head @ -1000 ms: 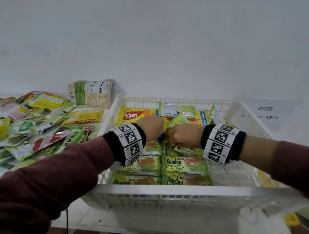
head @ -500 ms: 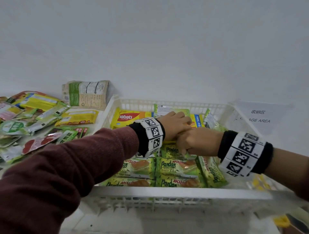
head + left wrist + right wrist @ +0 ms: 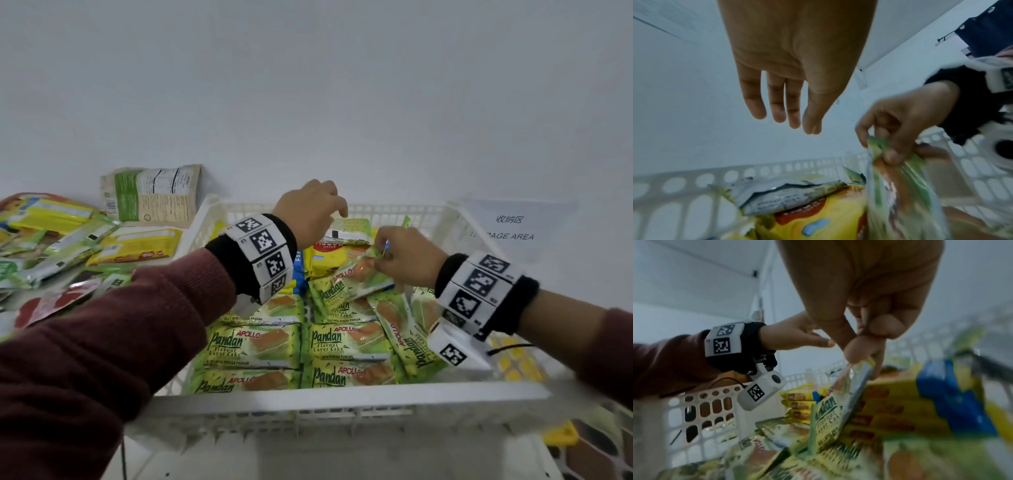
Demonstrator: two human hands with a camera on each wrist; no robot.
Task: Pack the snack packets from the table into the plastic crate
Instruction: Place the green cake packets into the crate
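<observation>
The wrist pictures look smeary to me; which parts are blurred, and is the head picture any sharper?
Right wrist view: the Pandan cake packet pinched by the right hand and the packets below smear. Left wrist view: that packet blurs, the left hand stays crisp. Head view: mostly sharp, print legible, crate bowed by the lens.

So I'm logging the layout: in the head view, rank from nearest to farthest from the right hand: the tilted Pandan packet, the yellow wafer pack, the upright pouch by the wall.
1. Tilted Pandan packet: pinched by the right hand, inside the crate.
2. Yellow wafer pack: just left of it, at the crate's back.
3. Upright pouch: far left, on the table against the wall.
</observation>
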